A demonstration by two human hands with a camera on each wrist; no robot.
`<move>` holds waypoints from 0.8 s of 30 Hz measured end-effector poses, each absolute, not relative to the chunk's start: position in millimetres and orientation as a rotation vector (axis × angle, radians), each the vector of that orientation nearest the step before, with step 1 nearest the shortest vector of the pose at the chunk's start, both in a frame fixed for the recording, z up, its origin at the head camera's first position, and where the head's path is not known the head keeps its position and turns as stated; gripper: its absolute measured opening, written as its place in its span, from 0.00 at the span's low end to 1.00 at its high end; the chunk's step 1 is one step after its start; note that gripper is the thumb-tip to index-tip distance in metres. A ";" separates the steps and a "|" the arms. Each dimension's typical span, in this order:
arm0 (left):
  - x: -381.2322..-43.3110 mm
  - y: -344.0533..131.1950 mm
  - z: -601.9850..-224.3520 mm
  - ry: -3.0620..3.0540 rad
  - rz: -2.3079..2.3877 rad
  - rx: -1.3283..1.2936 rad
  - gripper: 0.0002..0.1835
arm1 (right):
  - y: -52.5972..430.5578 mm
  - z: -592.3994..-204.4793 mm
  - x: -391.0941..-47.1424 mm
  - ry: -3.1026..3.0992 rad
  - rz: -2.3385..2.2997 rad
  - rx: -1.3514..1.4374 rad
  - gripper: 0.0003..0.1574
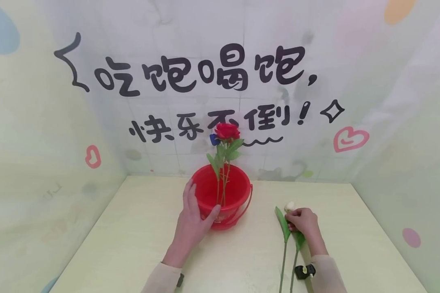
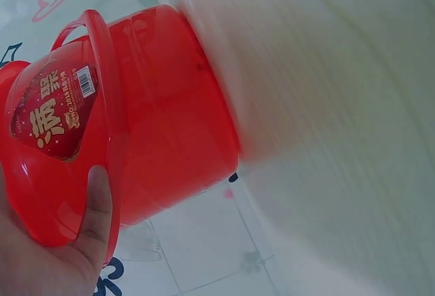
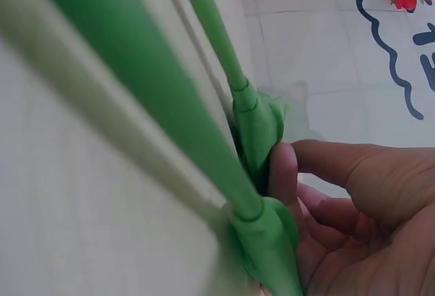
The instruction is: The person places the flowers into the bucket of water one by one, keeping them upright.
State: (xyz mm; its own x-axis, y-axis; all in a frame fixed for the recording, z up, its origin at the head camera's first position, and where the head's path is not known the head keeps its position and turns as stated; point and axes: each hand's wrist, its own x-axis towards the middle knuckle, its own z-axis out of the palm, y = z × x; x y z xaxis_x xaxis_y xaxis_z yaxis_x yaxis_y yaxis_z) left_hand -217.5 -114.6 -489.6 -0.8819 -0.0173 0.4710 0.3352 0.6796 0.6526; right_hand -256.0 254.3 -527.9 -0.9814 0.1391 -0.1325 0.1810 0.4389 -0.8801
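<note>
My left hand [image 1: 192, 219] holds a red plastic bucket [image 1: 243, 185] at its near left side, thumb by the front rim and fingers along the side. In the left wrist view, the thumb lies on the bucket wall [image 2: 170, 105] beside its handle [image 2: 105, 92]. A red rose [image 1: 227, 131] with green leaves stands in the bucket, a small blue flower [image 1: 214, 139] partly hidden behind it. Two green-stemmed flowers lie on the table to the right. My right hand [image 1: 304, 221] pinches one just below a white bloom [image 1: 289, 206]; its fingertips meet the green leaf base [image 3: 258, 129].
The pale wooden table [image 1: 139, 236] meets a printed back wall [image 1: 190, 162] and side walls. A long leaf [image 1: 283, 224] lies left of my right hand, and two stems [image 1: 284, 268] run toward the table's front. A black wrist device [image 1: 304, 272] sits at the right sleeve.
</note>
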 end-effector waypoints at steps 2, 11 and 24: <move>-217.3 -115.0 -490.1 -2.450 -1.072 -0.248 0.60 | 254.1 -527.3 -254.6 2.623 -1.637 0.287 0.13; -218.3 -113.9 -490.5 -2.446 -1.069 -0.245 0.60 | 255.7 -522.4 -254.9 2.664 -1.631 0.263 0.16; -217.6 -113.5 -489.9 -2.451 -1.074 -0.230 0.60 | 258.4 -506.7 -253.6 2.706 -1.694 0.277 0.18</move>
State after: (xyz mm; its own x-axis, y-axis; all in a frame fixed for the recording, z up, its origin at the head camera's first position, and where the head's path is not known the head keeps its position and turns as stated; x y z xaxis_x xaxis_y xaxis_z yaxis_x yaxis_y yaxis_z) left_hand -217.6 -113.5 -489.9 -0.8842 -0.0279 0.4662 0.3239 0.6826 0.6551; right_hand -253.6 258.4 -506.7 -0.9831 0.1790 -0.0381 0.1125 0.4270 -0.8972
